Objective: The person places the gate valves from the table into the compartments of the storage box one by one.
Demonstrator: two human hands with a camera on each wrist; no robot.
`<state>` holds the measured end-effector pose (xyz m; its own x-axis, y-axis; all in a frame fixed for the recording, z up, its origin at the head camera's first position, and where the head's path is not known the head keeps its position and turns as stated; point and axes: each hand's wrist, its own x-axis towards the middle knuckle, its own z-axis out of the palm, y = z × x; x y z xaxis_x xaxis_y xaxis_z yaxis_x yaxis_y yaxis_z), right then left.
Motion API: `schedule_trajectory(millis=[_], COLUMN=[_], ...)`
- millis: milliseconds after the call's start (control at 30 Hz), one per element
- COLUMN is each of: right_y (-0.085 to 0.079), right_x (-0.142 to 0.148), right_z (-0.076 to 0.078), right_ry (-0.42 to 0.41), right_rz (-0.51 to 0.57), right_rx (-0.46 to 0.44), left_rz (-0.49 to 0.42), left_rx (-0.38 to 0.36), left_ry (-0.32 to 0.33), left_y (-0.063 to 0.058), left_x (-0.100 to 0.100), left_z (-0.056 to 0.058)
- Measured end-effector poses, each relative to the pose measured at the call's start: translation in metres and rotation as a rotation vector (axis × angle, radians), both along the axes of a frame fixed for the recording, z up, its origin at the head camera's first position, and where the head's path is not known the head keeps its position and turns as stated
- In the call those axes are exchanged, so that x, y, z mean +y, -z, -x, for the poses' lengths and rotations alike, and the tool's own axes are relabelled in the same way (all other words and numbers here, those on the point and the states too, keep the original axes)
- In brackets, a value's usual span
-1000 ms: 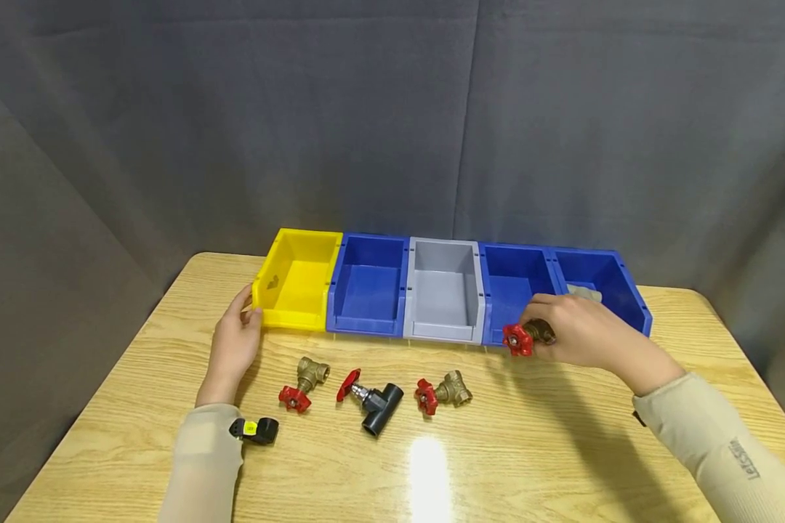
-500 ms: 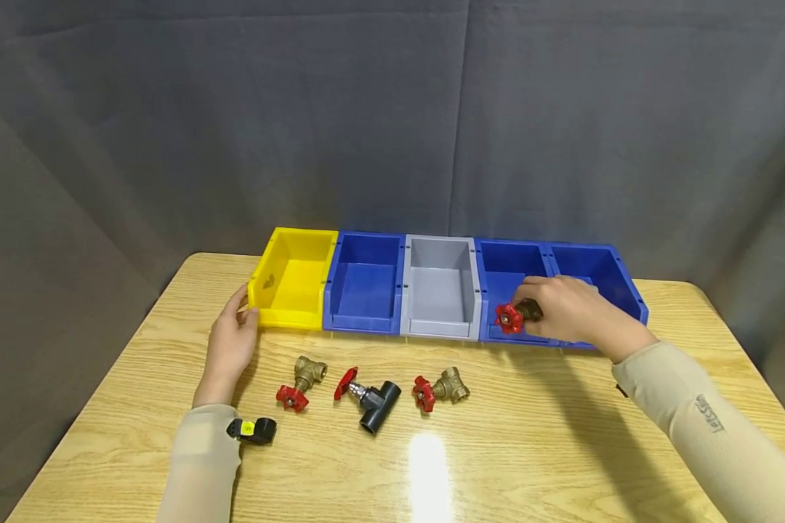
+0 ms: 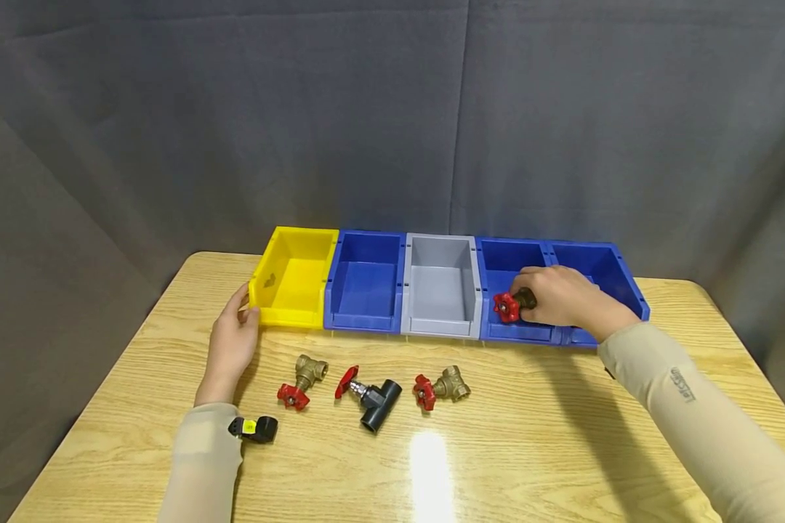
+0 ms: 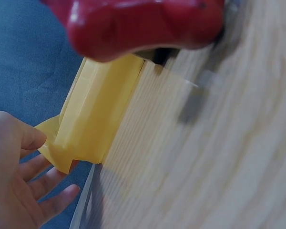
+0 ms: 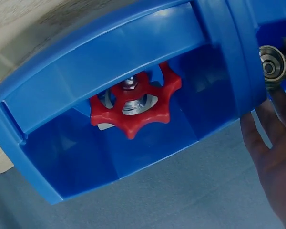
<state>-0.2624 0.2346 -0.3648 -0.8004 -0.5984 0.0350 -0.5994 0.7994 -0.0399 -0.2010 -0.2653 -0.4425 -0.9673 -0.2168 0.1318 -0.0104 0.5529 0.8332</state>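
My left hand (image 3: pixel 233 343) grips the front left corner of the yellow bin (image 3: pixel 292 317); in the left wrist view the thumb and fingers lie on either side of its edge. My right hand (image 3: pixel 559 296) holds a brass valve with a red handwheel (image 3: pixel 506 307) over the second blue bin from the right (image 3: pixel 520 333). At the right wrist view's edge, part of that brass body (image 5: pixel 272 64) shows beside the fingers. On the table lie a brass valve (image 3: pixel 309 372), a black plastic tee valve (image 3: pixel 379 403) and another brass valve (image 3: pixel 453 385), all with red handwheels.
The bins stand in one row, including a left blue bin (image 3: pixel 368 325) and a grey bin (image 3: pixel 441 329). Inside the rightmost blue bin (image 5: pixel 119 47) sits a valve with a red handwheel (image 5: pixel 133 117). Behind the wooden table (image 3: pixel 510 450) hangs a grey curtain (image 3: pixel 392 116).
My right hand has moved away from me and slightly left with its brass valve, lowering it into the second blue bin from the right. My left hand stays on the yellow bin.
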Motion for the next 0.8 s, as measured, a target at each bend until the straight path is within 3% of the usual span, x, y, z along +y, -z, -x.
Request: schedule_trajectory(millis=[400, 800], right_y=[0.009, 0.021], right_x=[-0.005, -0.011], right_z=[0.016, 0.019], right_ry=[0.016, 0.046], right_rz=[-0.016, -0.048], right_rx=[0.022, 0.006], left_rz=[-0.007, -0.012], left_rx=[-0.007, -0.016], left_ry=[-0.001, -0.001], left_y=[-0.002, -0.003], left_x=[0.0, 0.002], left_z=[0.0, -0.002])
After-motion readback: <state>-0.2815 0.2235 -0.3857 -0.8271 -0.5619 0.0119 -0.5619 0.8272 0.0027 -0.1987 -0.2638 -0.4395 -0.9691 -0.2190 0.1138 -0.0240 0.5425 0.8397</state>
